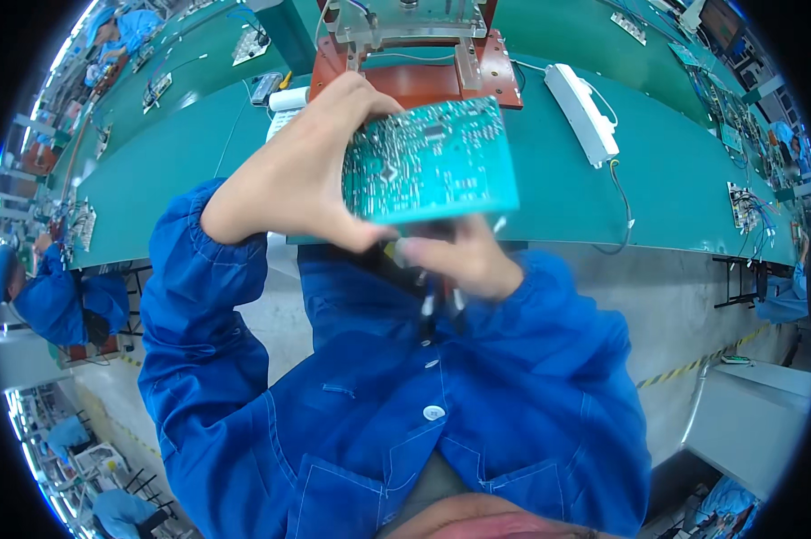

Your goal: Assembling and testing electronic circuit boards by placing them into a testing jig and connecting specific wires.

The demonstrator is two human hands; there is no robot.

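Observation:
A green circuit board [432,162] is held up in front of me, its face with many solder points turned to view. My left hand [297,171] grips its left side, with fingers at the top corner and the thumb at the lower corner. Below the board's lower edge is my right hand [468,263], smeared by motion, its thumb pointing left toward my left thumb. Its other fingers are partly hidden behind the board; what they hold cannot be made out. Dark leads with pale tips [429,307] hang beneath that hand.
A red-brown fixture [414,81] with a clear plate stands behind the board on the green table [217,135]. To its right lies a white power strip [581,112] with a grey cable. More boards with wires [745,208] lie along the benches; people in blue work at the sides.

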